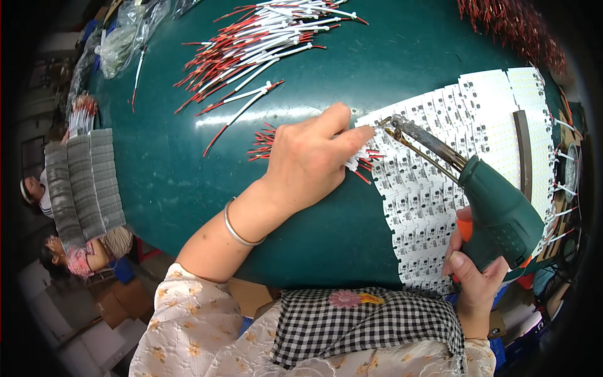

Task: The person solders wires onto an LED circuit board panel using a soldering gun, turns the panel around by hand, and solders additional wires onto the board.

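Observation:
My left hand is closed round a small bundle of red-and-white wires, whose red ends stick out on both sides. Its fingertips are at the upper left edge of a wide spread of white circuit boards, dotted with small dark parts. A green soldering gun with an orange trigger is gripped by my right hand. The gun's dark metal tip points up and left, close to my left fingertips, over the boards' edge. Whether the tip touches a board, I cannot tell.
Loose red-and-white wires lie at the far middle of the green table. More red wires are heaped at the far right. A dark strip lies across the boards. Stacked grey boards and people are at left.

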`<state>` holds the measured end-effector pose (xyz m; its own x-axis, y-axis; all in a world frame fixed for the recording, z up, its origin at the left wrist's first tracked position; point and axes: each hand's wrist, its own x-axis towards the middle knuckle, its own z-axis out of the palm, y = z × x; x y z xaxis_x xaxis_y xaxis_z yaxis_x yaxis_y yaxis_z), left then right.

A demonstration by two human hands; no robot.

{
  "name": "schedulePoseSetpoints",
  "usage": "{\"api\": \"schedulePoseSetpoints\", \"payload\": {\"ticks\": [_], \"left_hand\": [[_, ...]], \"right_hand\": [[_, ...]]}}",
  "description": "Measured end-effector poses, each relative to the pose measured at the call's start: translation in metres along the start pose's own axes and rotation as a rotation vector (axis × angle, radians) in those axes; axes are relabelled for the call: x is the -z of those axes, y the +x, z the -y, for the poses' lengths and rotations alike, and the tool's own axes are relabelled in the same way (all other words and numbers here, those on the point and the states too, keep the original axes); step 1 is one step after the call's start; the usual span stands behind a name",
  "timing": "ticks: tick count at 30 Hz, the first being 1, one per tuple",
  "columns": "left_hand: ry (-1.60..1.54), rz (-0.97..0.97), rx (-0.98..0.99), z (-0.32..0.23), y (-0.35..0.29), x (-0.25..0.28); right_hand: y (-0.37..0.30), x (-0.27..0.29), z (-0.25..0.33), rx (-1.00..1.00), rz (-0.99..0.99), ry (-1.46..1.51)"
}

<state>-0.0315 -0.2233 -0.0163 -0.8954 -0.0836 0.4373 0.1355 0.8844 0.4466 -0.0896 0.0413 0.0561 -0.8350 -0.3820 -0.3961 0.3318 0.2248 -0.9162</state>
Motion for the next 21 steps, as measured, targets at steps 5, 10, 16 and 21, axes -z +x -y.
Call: {"api": "schedulePoseSetpoints", "payload": {"ticks": [5,10,16,21], "left_hand": [[-0.007,-0.002,0.001,0.000,0.000,-0.001],[-0.002,0.009,0.000,0.000,0.000,-0.001],[0.015,0.016,-0.001,-0.001,0.000,-0.001],[0.030,0.036,0.006,-0.003,0.001,0.001]], "right_hand": [[-0.001,0.003,-0.005,0.006,0.024,-0.018],[0.002,0.005,-0.011,-0.009,0.073,-0.050],[0.000,0.006,-0.012,-0.005,0.055,-0.061],[0.002,0.007,0.000,0.071,-0.031,0.064]]}}
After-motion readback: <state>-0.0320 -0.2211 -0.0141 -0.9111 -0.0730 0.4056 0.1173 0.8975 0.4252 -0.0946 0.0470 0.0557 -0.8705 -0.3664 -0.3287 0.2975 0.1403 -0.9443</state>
